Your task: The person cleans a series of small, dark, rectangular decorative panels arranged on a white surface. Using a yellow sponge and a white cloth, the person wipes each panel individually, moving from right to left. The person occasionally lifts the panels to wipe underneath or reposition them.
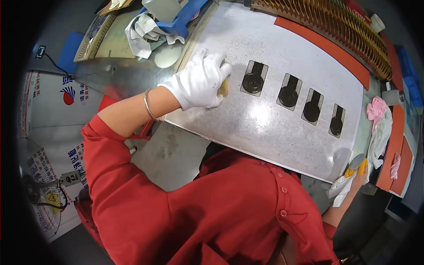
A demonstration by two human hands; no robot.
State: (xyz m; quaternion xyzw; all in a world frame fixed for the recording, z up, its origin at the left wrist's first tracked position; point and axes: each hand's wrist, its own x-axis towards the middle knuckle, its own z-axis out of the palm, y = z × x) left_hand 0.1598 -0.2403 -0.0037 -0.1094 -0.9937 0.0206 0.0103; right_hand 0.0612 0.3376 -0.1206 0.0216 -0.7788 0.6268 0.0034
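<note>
My left hand, in a white glove, reaches over the left part of a pale flat board. Its fingers are closed around a small yellowish pad, mostly hidden under the palm. To its right, several dark keyhole-shaped pieces lie in a slanting row on mesh-patterned rectangles; the nearest is a round black piece with a neck. At the board's right front corner, my right hand wears yellow finger covers. It is closed by a grey rounded piece, which it seems to pinch. White cloth hangs beside those fingers.
A brown slotted rack and an orange strip border the board's far side. Crumpled cloth lies by a blue tray at back left. Pink cloth and white cloth lie right. A fan stands lower left.
</note>
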